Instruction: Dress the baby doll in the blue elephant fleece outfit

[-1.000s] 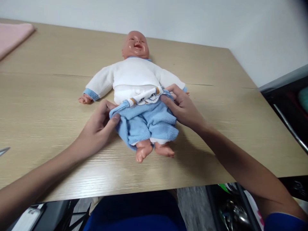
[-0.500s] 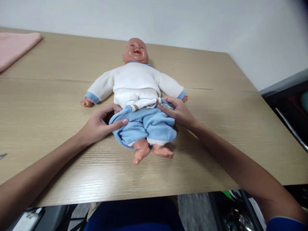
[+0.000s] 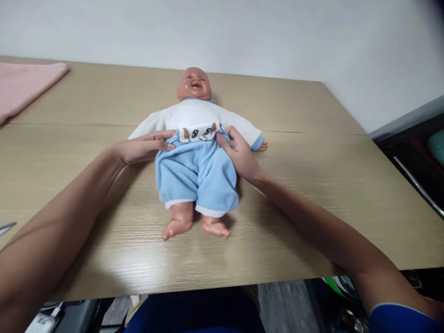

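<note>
A baby doll (image 3: 194,84) lies on its back on the table, head toward the wall and bare feet toward me. It wears a white top (image 3: 199,111) with blue trim. Light blue pants (image 3: 196,171) cover its legs, and their white waistband with printed eyes sits at the belly. My left hand (image 3: 147,145) is closed on the pants' waist at the left side, thumb in front. At the right side of the waistband, my right hand (image 3: 237,150) pinches the fabric. The doll's hand on the left is hidden behind my left hand.
A pink cloth (image 3: 27,88) lies at the table's far left. The wooden table (image 3: 312,185) meets a white wall at the back. A dark shelf (image 3: 416,152) stands beyond the right edge. A thin grey object (image 3: 7,227) shows at the left edge.
Both hands have moved up the doll, drawing the pants' waistband from the hips to the belly. The bunched pant legs are now straighter, and the feet have shifted left.
</note>
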Demonstrator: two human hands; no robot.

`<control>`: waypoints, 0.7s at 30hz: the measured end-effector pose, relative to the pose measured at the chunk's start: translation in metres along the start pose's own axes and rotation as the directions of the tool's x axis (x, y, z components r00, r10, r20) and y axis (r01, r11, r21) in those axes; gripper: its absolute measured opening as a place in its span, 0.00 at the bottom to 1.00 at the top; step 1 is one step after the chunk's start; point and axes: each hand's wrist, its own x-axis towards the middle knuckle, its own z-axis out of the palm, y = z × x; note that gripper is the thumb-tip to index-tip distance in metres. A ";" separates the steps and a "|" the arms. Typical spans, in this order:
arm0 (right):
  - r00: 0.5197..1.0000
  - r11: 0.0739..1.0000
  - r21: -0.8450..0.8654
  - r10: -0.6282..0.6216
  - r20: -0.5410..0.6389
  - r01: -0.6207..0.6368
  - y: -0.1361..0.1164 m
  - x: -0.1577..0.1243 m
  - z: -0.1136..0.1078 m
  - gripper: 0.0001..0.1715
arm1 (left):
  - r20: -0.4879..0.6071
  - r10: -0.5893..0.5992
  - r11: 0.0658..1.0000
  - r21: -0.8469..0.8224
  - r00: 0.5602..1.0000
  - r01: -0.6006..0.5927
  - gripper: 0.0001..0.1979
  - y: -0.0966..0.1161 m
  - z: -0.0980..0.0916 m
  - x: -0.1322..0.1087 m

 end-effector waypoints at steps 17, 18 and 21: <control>0.989 0.964 -0.265 -0.038 -0.146 -0.002 -0.028 -0.007 -0.007 0.12 | -0.319 0.535 0.689 0.701 0.782 -0.186 0.11 0.028 0.035 -0.010; 0.988 0.968 -0.253 -0.028 -0.150 -0.011 -0.027 -0.006 -0.008 0.13 | -0.316 0.554 0.646 0.747 0.770 -0.158 0.13 0.029 0.037 -0.009; 0.989 0.976 -0.217 -0.028 -0.145 -0.004 -0.020 -0.001 -0.012 0.13 | -0.328 0.530 0.656 0.743 0.782 -0.134 0.17 0.034 0.042 -0.006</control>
